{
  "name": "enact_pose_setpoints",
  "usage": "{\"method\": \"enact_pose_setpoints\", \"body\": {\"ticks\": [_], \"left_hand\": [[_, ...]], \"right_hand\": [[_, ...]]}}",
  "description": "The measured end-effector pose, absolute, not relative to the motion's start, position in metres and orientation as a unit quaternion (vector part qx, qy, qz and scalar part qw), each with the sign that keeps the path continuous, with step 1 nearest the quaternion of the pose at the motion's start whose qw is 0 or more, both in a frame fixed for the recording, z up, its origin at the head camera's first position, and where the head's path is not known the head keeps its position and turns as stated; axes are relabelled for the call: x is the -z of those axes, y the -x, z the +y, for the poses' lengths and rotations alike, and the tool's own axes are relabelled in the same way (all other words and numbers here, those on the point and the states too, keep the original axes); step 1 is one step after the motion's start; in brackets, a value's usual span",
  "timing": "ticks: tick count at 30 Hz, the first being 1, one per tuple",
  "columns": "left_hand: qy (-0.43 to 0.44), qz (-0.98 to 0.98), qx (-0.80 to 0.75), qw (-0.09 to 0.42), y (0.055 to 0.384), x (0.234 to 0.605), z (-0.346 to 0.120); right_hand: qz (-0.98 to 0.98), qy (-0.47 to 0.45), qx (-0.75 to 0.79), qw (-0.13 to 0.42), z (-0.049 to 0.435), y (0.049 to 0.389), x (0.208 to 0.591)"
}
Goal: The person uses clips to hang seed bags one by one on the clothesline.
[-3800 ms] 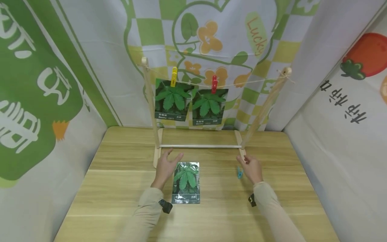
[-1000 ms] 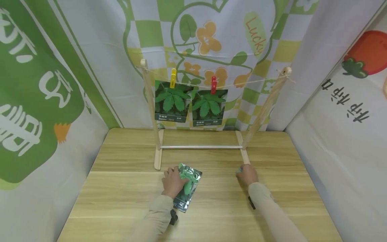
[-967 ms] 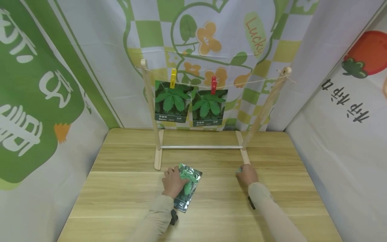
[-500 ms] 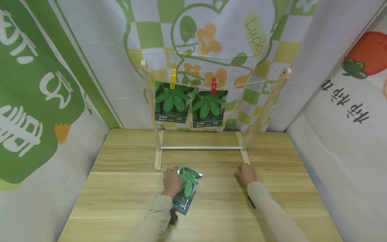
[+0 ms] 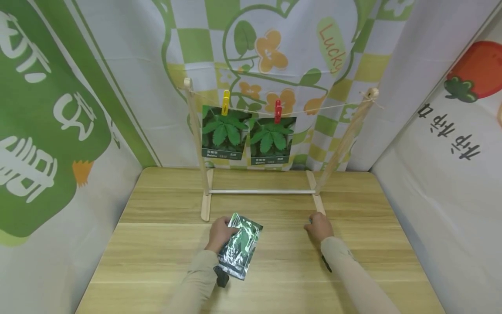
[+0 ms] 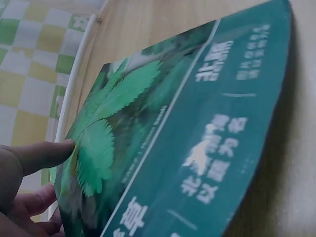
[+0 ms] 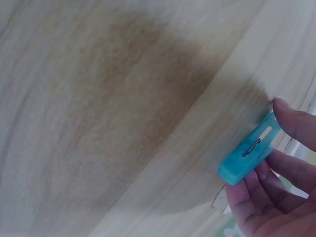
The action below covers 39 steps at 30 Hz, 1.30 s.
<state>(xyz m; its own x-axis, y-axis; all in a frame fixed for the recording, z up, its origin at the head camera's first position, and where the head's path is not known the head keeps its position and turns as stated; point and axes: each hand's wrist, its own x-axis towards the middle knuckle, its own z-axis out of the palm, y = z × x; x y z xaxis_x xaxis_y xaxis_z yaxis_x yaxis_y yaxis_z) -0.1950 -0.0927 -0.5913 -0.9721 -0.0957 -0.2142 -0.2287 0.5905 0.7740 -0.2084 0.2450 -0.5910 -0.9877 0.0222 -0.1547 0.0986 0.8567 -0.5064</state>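
My left hand (image 5: 219, 234) pinches a glossy seed packet (image 5: 241, 248) with a green leaf picture by its left edge. In the left wrist view the thumb lies on the front of the packet (image 6: 197, 123) and the other fingers are behind it. The packet is tilted, its near edge raised off the table. My right hand (image 5: 320, 226) holds a small turquoise clothespin (image 7: 249, 150) between thumb and fingers, low over the table by the rack's right foot. The hand mostly hides the clothespin in the head view.
A wooden rack with a white crossbar (image 5: 260, 192) stands at the back of the table (image 5: 157, 253). From its string (image 5: 325, 107) hang two similar packets (image 5: 223, 135), one under a yellow clothespin (image 5: 225, 103), the other under a red clothespin (image 5: 278, 110). Printed curtains surround the table.
Since the earliest frame, my left hand has taken hold of the flat packet, turned it and lifted its near edge. My right hand has picked up the turquoise clothespin.
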Motion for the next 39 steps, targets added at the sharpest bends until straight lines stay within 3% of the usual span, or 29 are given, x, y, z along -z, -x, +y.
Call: {"method": "enact_pose_setpoints", "body": {"ticks": [9,30,39], "left_hand": [[0.144,0.861,-0.473,0.121,0.197,0.588,-0.092],[0.165,0.811,-0.545,0.131,0.2,0.584,-0.094],[0.169,0.788,-0.577,0.133,0.201,0.577,-0.092]], "right_hand": [[0.959,-0.04,0.272,0.064,0.248,0.209,0.59],[0.937,-0.074,0.319,0.117,0.252,0.206,0.579],[0.922,-0.08,0.363,0.11,0.253,0.205,0.57]]}}
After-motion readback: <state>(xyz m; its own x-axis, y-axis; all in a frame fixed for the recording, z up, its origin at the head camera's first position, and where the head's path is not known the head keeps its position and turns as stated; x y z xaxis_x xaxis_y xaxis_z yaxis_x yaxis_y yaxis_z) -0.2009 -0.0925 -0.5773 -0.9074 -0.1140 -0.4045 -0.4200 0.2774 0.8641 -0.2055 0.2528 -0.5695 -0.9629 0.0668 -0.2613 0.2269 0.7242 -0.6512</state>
